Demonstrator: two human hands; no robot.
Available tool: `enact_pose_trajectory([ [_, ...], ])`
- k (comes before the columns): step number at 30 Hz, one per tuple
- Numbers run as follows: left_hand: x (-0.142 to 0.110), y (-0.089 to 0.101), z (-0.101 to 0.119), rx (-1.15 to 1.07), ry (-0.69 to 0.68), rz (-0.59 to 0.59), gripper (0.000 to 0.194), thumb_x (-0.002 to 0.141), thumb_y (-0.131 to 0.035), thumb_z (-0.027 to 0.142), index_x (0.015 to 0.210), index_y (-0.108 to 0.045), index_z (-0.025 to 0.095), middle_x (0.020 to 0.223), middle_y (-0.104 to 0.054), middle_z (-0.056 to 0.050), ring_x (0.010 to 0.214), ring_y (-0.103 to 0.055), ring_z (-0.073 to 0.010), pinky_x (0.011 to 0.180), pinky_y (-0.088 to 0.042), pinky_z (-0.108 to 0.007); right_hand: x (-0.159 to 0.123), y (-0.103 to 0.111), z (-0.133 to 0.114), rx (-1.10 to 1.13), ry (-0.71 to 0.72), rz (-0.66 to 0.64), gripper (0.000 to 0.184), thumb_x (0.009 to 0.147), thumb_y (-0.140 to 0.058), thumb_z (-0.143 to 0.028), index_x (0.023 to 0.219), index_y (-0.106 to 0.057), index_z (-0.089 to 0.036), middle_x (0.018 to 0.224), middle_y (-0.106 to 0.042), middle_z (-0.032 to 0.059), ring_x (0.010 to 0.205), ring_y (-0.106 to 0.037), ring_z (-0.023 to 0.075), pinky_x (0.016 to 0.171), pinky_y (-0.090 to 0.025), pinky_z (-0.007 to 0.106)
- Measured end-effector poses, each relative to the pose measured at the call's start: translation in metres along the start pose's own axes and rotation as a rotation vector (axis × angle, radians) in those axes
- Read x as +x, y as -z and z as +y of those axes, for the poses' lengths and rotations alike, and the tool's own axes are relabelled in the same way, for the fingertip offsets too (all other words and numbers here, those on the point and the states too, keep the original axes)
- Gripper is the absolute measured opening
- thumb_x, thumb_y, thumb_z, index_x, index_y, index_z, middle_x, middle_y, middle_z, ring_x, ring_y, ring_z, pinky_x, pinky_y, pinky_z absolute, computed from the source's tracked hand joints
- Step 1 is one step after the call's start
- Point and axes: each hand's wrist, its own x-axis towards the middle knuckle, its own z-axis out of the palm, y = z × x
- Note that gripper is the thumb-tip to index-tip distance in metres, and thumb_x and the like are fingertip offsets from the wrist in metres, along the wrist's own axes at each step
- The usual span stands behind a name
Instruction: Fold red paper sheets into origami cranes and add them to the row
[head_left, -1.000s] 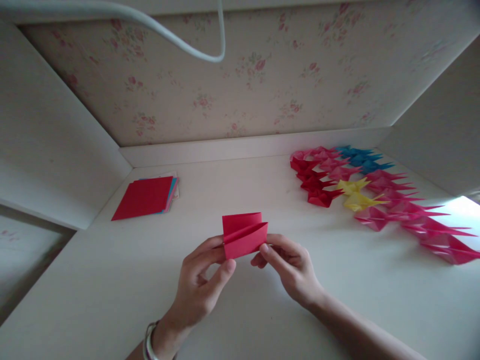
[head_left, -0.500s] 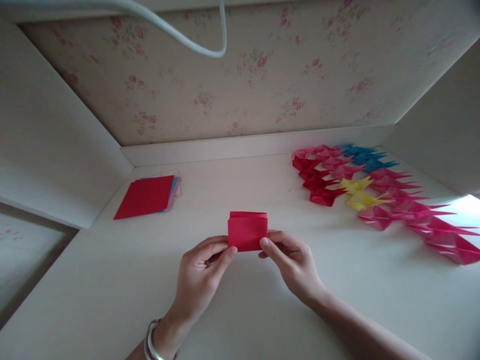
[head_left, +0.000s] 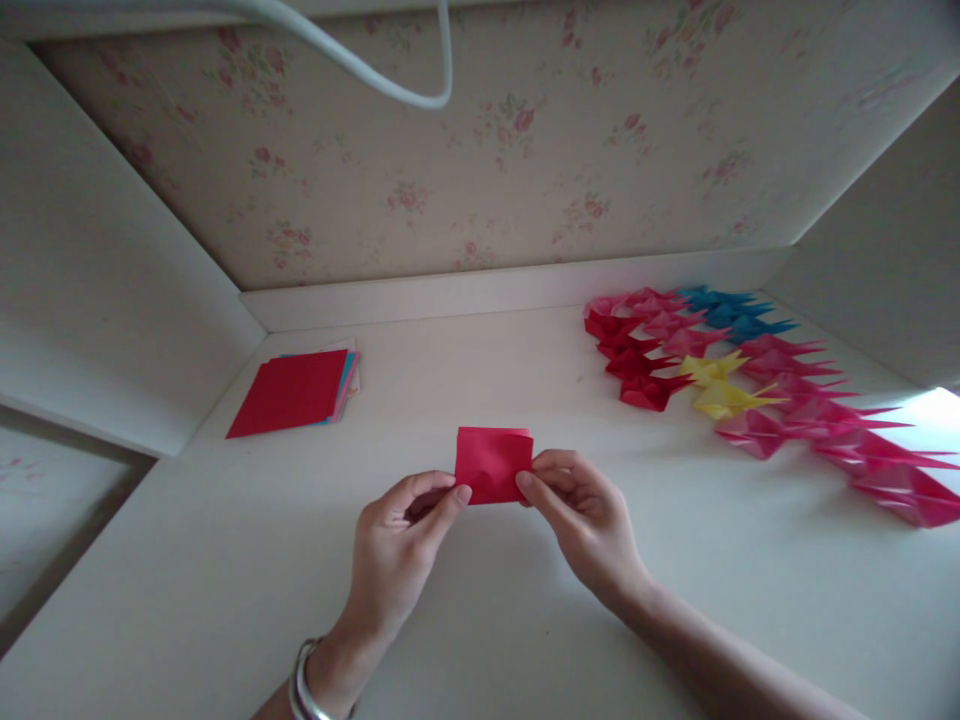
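A folded square of red origami paper [head_left: 493, 464] is held between both hands over the middle of the white table. My left hand [head_left: 405, 545] pinches its lower left corner, thumb on the front face and fingers behind. At the lower right corner, my right hand [head_left: 585, 525] grips it the same way, its fingertips partly hidden by the paper. The layers lie nearly flush, with a thin second edge showing along the top.
At the left lies a stack of paper sheets [head_left: 292, 393], red on top, with blue, pink and pale edges below. Rows of folded paper figures in red, pink, blue and yellow [head_left: 724, 400] stand at the right. A white cable [head_left: 360, 70] hangs overhead before the floral wall.
The paper's rear layer, which stood apart at the top, now lies almost level with the front one. Both hands keep their hold and have barely shifted.
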Motion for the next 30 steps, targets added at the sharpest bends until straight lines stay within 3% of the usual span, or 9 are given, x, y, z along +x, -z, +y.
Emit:
enact_pose_trajectory([
  [7,0.0008,-0.0018,0.0046,-0.041,0.067,0.019,0.024,0.077,-0.079,0.034,0.093,-0.073,0.018,0.082,-0.078,-0.004,0.073,-0.075,-0.0181,0.069,-0.063,-0.025,0.0009,-0.0002,-0.0029,0.094,-0.139,-0.041,0.035,0.08,-0.077,-0.041,0.106,-0.066,-0.021,0.08,-0.076,0.0049,0.075,-0.07,0.0189,0.068,-0.055,0.029],
  [11,0.0008,-0.0005,0.0062,-0.017,0.079,0.013,0.024,0.077,-0.079,0.036,0.092,-0.074,0.018,0.084,-0.079,-0.005,0.074,-0.075,-0.0189,0.069,-0.063,-0.026,0.0026,0.0003,-0.0054,0.061,-0.138,-0.04,0.027,0.078,-0.077,-0.044,0.088,-0.073,-0.019,0.082,-0.076,0.0056,0.074,-0.069,0.0185,0.067,-0.054,0.028],
  [20,0.0007,0.0001,0.0043,-0.035,0.101,-0.074,0.022,0.078,-0.079,0.036,0.092,-0.077,0.019,0.083,-0.079,-0.004,0.073,-0.074,-0.0173,0.069,-0.061,-0.023,0.0065,0.0036,-0.0044,-0.038,-0.134,-0.052,0.029,0.085,-0.069,-0.045,0.078,-0.076,-0.018,0.074,-0.073,0.0042,0.067,-0.061,0.0155,0.061,-0.047,0.026],
  [25,0.0019,0.0003,0.0023,-0.059,0.145,-0.109,0.037,0.08,-0.076,0.039,0.111,-0.074,0.019,0.089,-0.079,-0.004,0.073,-0.074,-0.0169,0.071,-0.061,-0.024,0.0065,0.0032,-0.0061,-0.014,-0.134,-0.048,0.028,0.085,-0.069,-0.045,0.084,-0.079,-0.019,0.078,-0.074,0.0047,0.071,-0.062,0.0171,0.064,-0.049,0.027],
  [30,-0.0024,-0.0017,0.0032,-0.155,0.23,-0.224,0.047,0.086,-0.07,0.043,0.127,-0.068,0.021,0.103,-0.079,-0.005,0.078,-0.075,-0.0191,0.072,-0.064,-0.028,0.0081,0.0048,-0.0042,-0.052,-0.118,0.017,0.026,0.084,-0.071,-0.044,0.089,-0.08,-0.02,0.078,-0.075,0.0045,0.071,-0.062,0.0168,0.063,-0.047,0.026],
])
